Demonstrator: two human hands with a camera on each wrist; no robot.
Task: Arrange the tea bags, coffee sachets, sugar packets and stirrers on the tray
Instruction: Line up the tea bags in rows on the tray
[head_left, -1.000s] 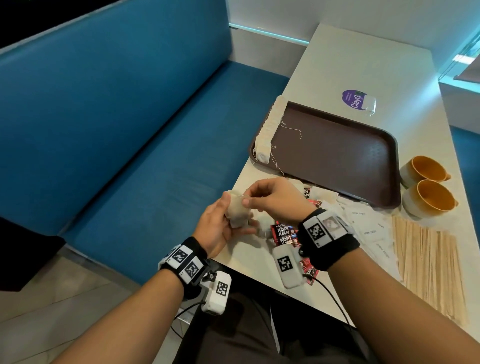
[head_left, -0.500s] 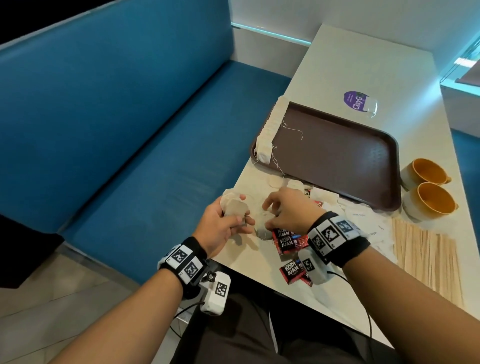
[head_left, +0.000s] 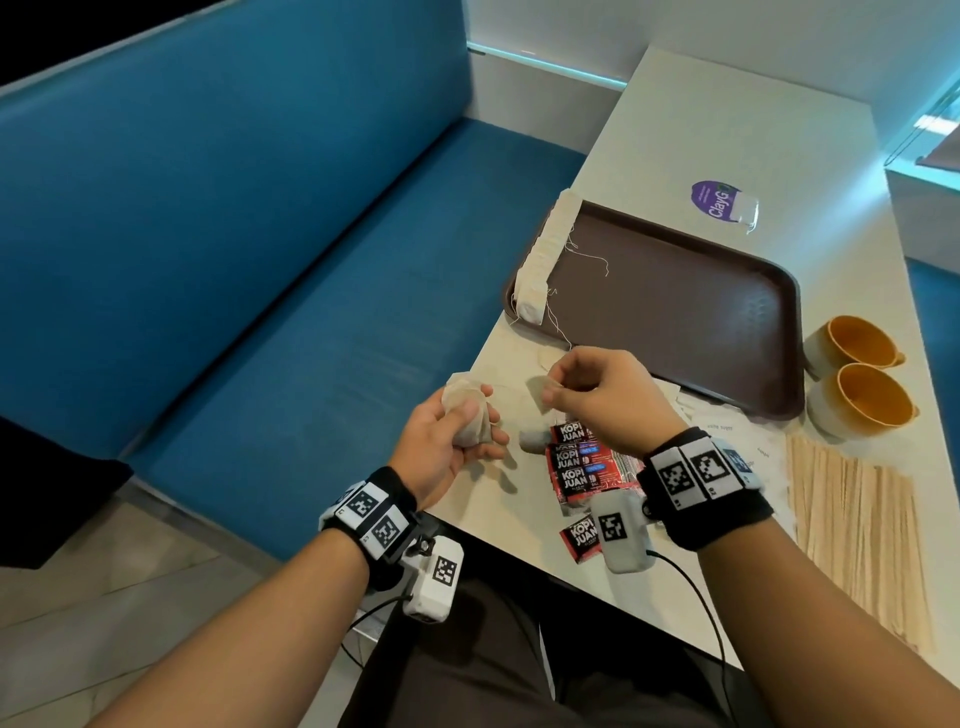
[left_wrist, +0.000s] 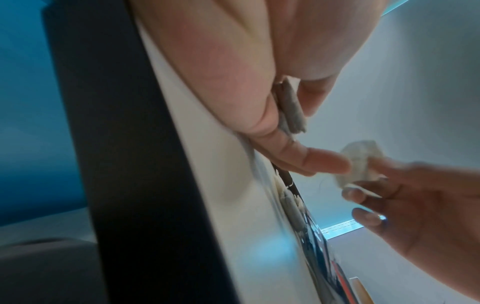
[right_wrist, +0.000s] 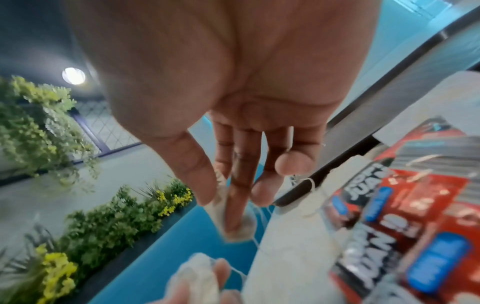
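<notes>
The left hand (head_left: 441, 447) grips a small stack of tea bags (head_left: 466, 418), its fingers curled round them, at the near left edge of the table (head_left: 727, 119). The right hand (head_left: 597, 395) is just to the right of it, above the table, and pinches one tea bag (head_left: 537, 391) between thumb and fingertips; the two hands are apart. In the right wrist view this bag (right_wrist: 233, 224) hangs under the fingers (right_wrist: 239, 185).

The brown tray (head_left: 691, 306) lies farther back, and a row of tea bags (head_left: 545, 254) lines its left edge, with loose strings trailing onto it. Near the right hand, red coffee sachets (head_left: 576, 467) lie in a loose pile on the table, one sachet (head_left: 579, 538) nearer still, at the near edge. White sugar packets (head_left: 722, 421) lie by the near right corner of the tray, partly hidden by the right hand. The stirrers (head_left: 852, 525) lie in a flat bundle to the right. Two cups (head_left: 857, 379) stand beside the right edge of the tray, and a purple sticker (head_left: 714, 200) sits beyond it.
</notes>
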